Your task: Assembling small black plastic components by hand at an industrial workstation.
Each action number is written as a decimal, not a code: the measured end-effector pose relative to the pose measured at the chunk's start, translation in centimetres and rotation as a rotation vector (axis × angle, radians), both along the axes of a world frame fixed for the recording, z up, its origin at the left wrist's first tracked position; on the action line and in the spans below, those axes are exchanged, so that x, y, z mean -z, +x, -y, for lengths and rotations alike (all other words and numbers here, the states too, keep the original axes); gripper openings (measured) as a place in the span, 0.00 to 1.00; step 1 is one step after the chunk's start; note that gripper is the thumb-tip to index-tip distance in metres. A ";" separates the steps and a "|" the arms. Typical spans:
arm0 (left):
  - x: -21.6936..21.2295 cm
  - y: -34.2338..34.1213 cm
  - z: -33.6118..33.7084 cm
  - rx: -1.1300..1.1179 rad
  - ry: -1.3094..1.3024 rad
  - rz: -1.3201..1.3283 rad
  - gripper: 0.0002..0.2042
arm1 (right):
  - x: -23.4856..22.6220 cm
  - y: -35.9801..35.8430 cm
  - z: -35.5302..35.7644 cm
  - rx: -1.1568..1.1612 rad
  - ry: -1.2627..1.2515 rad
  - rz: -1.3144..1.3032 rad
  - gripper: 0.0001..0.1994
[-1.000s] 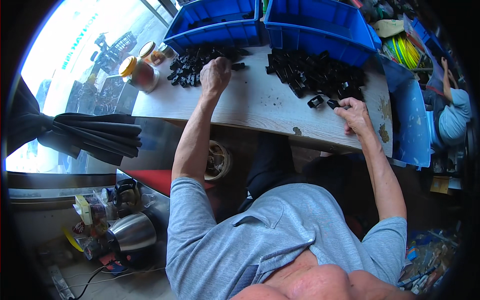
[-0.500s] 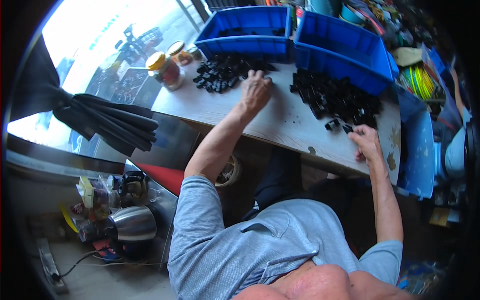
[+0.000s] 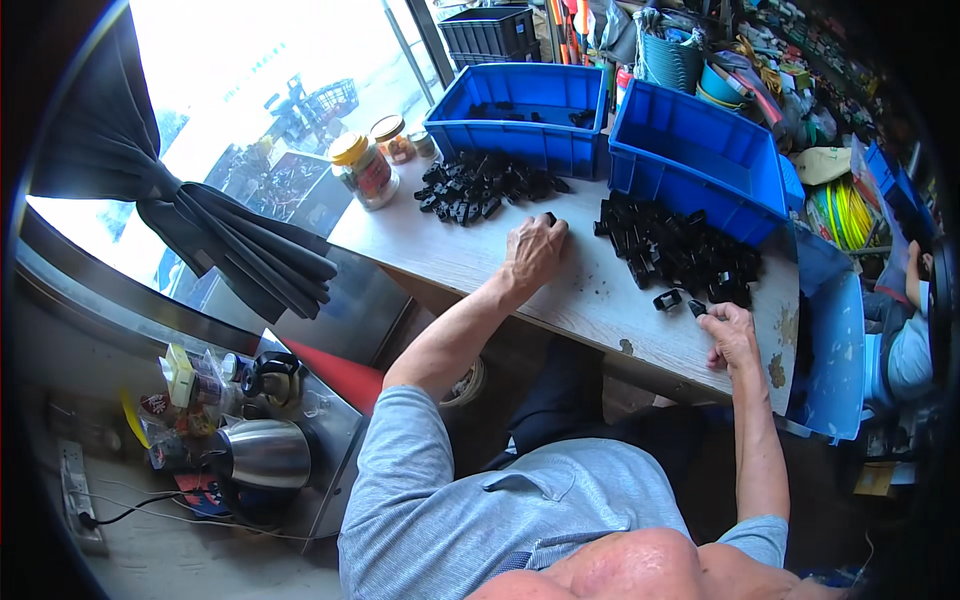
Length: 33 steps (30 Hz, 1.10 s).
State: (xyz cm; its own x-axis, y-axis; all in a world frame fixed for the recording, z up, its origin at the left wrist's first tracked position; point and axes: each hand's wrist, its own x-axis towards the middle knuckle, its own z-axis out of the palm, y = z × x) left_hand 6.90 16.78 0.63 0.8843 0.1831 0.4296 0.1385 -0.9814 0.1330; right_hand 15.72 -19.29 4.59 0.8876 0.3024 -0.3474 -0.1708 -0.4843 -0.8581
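Note:
My left hand (image 3: 535, 252) is above the pale tabletop (image 3: 470, 250), between two heaps of small black plastic parts. Its fingers are closed on a black plastic part, of which only a dark tip (image 3: 550, 217) shows past the fingertips. Close by lies the left heap of black parts (image 3: 470, 190). Near the front right of the table, my right hand (image 3: 732, 338) pinches another black plastic part (image 3: 698, 308) between thumb and finger. Just beyond it are the right heap of black parts (image 3: 680, 250) and a single squarish black part (image 3: 667, 299).
Behind the heaps stand a left blue bin (image 3: 515, 140) with some black parts inside and a right blue bin (image 3: 700, 185). Lidded jars (image 3: 365, 175) line the table's left side. A pale blue tub (image 3: 835, 340) is beside its right end. Another person (image 3: 905, 330) shows at far right.
My left hand has drawn back from the left heap toward the middle of the table, holding a black part. My right hand stays near the same spot. The whole view has shifted.

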 end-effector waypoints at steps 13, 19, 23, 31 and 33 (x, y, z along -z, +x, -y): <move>0.7 -0.8 0.3 -0.091 -0.023 0.093 0.07 | 0.6 -0.4 0.7 0.096 0.162 -0.082 0.13; 0.3 -0.7 0.3 -0.099 -0.090 0.145 0.08 | 0.8 -0.5 0.7 0.118 0.213 -0.096 0.10; 0.2 -0.9 0.2 -0.145 -0.030 0.061 0.11 | 0.6 -1.0 0.3 0.112 0.257 -0.110 0.14; 1.0 -1.0 1.3 -0.038 -0.292 0.171 0.15 | 0.7 -2.3 -0.2 0.089 0.336 -0.111 0.19; 1.4 -1.4 4.2 0.048 -0.549 0.231 0.16 | 0.6 -2.9 -0.8 0.094 0.406 -0.144 0.21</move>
